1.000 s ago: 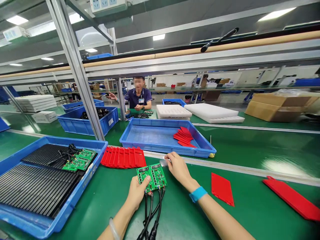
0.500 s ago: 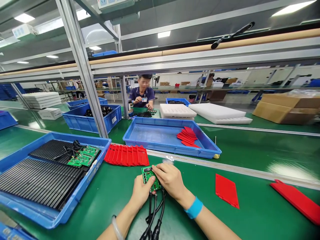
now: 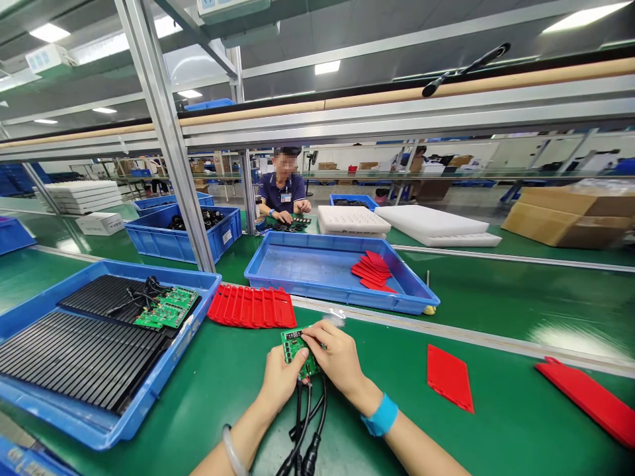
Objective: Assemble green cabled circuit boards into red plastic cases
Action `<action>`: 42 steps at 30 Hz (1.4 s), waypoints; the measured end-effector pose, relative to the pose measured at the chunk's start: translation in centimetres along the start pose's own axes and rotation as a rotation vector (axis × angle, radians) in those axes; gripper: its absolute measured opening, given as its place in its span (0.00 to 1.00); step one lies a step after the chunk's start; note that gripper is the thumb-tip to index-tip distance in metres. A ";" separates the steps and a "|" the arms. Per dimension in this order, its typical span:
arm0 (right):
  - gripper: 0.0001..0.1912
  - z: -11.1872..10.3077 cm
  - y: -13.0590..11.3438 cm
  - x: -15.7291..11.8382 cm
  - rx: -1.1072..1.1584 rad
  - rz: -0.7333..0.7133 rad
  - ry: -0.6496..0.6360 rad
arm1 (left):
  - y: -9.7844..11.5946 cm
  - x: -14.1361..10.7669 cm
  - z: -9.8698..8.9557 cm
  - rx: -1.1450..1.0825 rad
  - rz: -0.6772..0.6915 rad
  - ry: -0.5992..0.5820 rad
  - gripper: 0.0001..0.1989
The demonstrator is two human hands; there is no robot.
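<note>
A green circuit board with a small display at its top edge is held above the green table. My left hand grips its left and lower side, thumb on its face. At the board's upper right corner, my right hand has its thumb and fingertips pinched together; whether they hold the board's edge or something small is hidden. Black cables with thick connectors hang from the bottom of the board towards me. Just behind the board lies a row of red plates.
A blue tray at left holds black ribbed panels and circuit boards. Another blue tray holds red sheets. Red pieces lie at right. A metal post rises at left. A person sits opposite.
My right hand has shifted very slightly at the board's corner, its wrist a little to the left. The person opposite has lowered one hand to the table and raised the other.
</note>
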State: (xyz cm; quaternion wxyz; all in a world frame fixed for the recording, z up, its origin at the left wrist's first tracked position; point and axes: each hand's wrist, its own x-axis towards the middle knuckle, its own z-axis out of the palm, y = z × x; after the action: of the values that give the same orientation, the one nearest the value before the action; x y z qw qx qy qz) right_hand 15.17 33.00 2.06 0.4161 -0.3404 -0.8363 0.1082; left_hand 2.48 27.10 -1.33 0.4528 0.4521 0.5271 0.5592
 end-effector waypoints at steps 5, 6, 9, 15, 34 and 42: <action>0.04 -0.6 -0.4 1.1 0.079 0.148 -0.072 | -0.2 -0.2 0.0 -0.006 0.005 -0.009 0.21; 0.04 -0.6 -0.5 1.2 0.084 0.161 -0.087 | -0.2 -0.2 0.1 -0.008 0.003 -0.010 0.21; 0.07 -0.6 -0.9 1.3 0.093 0.170 -0.135 | -0.1 -0.1 0.1 -0.023 -0.011 -0.006 0.21; 0.08 -2.1 -0.6 2.1 0.169 0.144 -0.173 | 0.6 0.1 -0.1 -0.077 -0.039 0.017 0.23; 0.08 -0.4 -0.3 1.4 0.034 0.098 -0.222 | -0.6 0.1 0.0 0.023 -0.020 0.029 0.22; 0.10 -2.8 1.4 2.8 0.174 0.159 -0.347 | 0.4 0.1 0.0 -0.071 -0.052 0.035 0.24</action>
State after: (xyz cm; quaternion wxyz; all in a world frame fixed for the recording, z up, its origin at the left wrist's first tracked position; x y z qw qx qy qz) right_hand 16.80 35.64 4.92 0.2835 -0.3445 -0.8535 0.2694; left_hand 2.48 27.19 -0.93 0.4736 0.4119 0.5264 0.5736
